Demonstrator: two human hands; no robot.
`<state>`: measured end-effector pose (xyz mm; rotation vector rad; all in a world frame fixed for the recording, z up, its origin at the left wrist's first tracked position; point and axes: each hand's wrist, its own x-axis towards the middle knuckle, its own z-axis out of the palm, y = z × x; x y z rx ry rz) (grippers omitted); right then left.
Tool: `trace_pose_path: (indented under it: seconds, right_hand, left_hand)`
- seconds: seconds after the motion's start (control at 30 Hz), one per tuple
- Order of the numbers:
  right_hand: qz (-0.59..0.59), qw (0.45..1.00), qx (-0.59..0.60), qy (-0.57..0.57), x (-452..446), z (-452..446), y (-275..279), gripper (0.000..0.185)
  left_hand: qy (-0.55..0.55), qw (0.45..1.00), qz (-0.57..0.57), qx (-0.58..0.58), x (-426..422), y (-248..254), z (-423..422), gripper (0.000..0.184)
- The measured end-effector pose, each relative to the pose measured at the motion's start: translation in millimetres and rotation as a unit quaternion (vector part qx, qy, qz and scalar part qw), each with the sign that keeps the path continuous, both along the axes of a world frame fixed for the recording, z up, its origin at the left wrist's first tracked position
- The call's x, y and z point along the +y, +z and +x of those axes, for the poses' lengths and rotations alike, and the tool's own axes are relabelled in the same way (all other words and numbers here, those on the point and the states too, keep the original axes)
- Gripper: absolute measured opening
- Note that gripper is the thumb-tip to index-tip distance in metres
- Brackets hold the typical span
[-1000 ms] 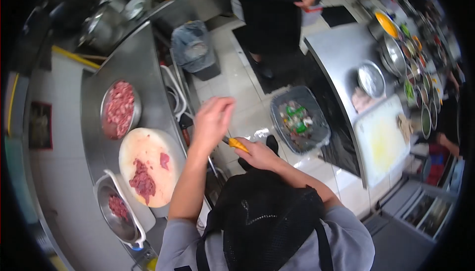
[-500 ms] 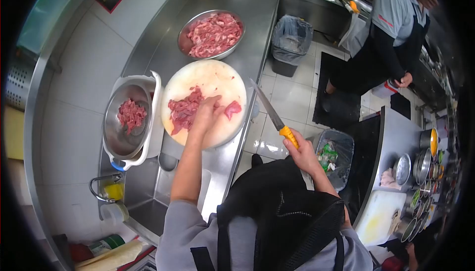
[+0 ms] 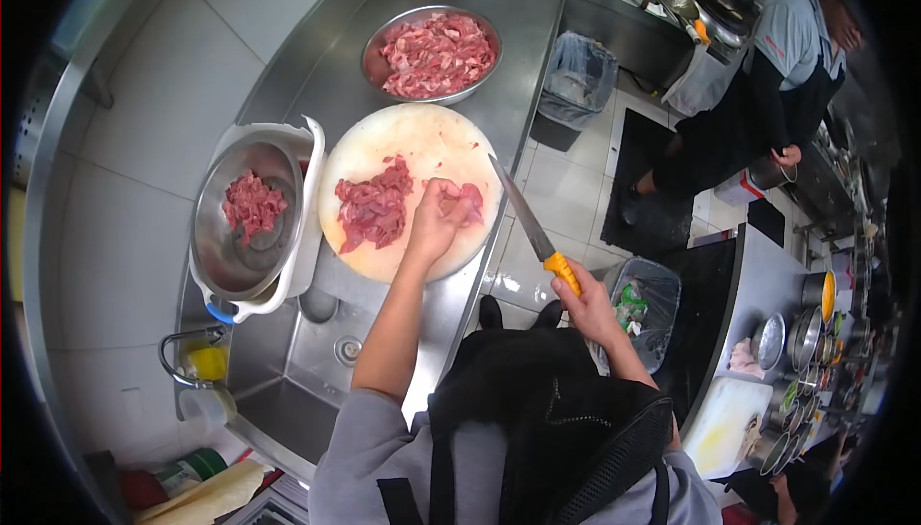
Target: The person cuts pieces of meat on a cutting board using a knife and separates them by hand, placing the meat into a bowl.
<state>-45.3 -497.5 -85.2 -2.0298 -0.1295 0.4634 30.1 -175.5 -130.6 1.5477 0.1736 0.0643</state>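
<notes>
My left hand [image 3: 441, 218] is over the round white cutting board [image 3: 369, 141], its fingers curled against a small piece of raw meat [image 3: 472, 201] near the board's right side. The fingertips are partly hidden, but they look closed on the meat's edge. A pile of raw meat pieces [image 3: 372, 207] lies on the board left of that hand. My right hand [image 3: 587, 304] is wrapped round the yellow handle of a knife [image 3: 528, 210]. Its blade points up and away, just off the board's right edge.
A steel bowl of cut meat [image 3: 374, 60] stands beyond the board. To the left, another steel bowl [image 3: 216, 247] holding some meat rests in a white tub [image 3: 315, 189]. A sink [image 3: 317, 381] is nearer me. Lined bins [image 3: 576, 70] and a co-worker [image 3: 758, 108] are to the right.
My left hand has moved from the meat pile rightward to the small separate piece, and its fingers have closed there. The knife stays in my right hand. The view has shifted slightly.
</notes>
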Motion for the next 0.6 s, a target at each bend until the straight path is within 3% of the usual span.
trace_pose_path:
  seconds: [0.1,0.17,0.2,0.27,0.3,0.37,0.4,0.47,0.6]
  right_hand:
    - [0.025,0.999,0.045,0.004,6,4,5,0.048]
    - [0.07,0.995,0.068,0.011,14,4,4,0.046]
    - [0.114,0.989,0.09,0.014,19,4,3,0.045]
    - [0.133,0.982,0.134,0.024,24,4,2,0.044]
    - [0.152,0.972,0.175,0.034,27,4,1,0.043]
    - [0.164,0.968,0.187,0.043,32,2,-5,0.043]
    - [0.173,0.963,0.2,0.051,34,-1,-7,0.043]
    - [0.168,0.961,0.212,0.054,35,-4,-12,0.045]
    - [0.162,0.955,0.241,0.05,40,-11,-10,0.048]
  left_hand:
    - [0.081,0.995,-0.061,0.012,2,-6,-13,0.022]
    - [0.073,0.989,0.066,0.107,6,-12,-23,0.016]
    - [0.073,0.989,0.068,0.107,6,-2,-25,0.016]
    - [0.041,0.955,0.234,0.177,3,27,-33,0.01]
    - [0.041,0.954,0.235,0.18,7,19,-37,0.01]
    - [0.081,0.916,0.391,0.042,18,0,-41,0.01]
    - [0.078,0.916,0.392,0.042,22,3,-39,0.01]
    - [0.062,0.867,0.468,-0.158,31,9,-34,0.016]
    - [-0.053,0.876,0.457,-0.147,43,9,-23,0.022]
